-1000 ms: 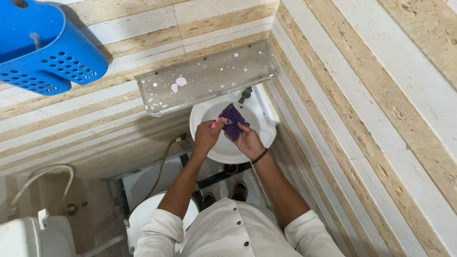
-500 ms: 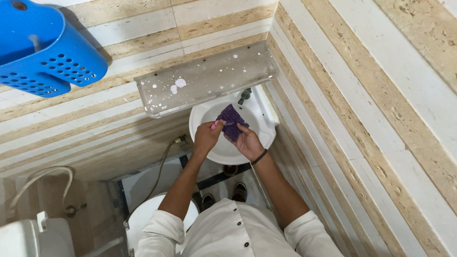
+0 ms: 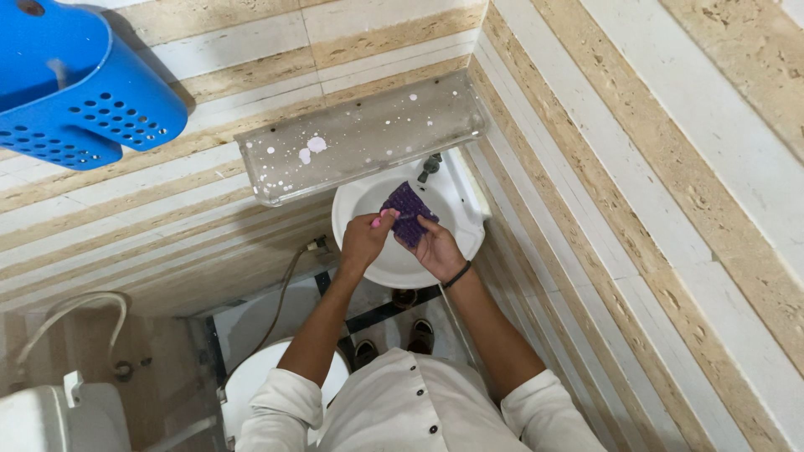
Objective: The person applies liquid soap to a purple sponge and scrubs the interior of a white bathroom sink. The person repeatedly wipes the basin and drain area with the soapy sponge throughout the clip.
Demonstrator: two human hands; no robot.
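The person stands at a small white sink (image 3: pixel 381 268) in the corner of a tiled room, both hands held over the bowl. The right hand (image 3: pixel 439 251) holds a purple cloth (image 3: pixel 408 213) above the middle of the sink, its fingers closed around the lower edge of the cloth. The left hand (image 3: pixel 362 243) is closed around a thin pink brush (image 3: pixel 382 220) (only the short pink end shows, so I cannot tell what kind of brush it is), and this end touches the left edge of the cloth.

Behind the sink, a dark tap (image 3: pixel 430 167) stands at the rim, and above it a clear shelf (image 3: pixel 360 142) with white spots is fixed to the wall. A blue basket (image 3: pixel 75 92) with holes hangs far to the left of the sink. Below the sink is a white toilet (image 3: pixel 251 377).

In my judgement, the cloth could slip down into the bowl, because the right hand grips it only by one edge and the brush pushes against it. The brush could also spray drops on the white shirt (image 3: pixel 410 406), since the hands work near the body.
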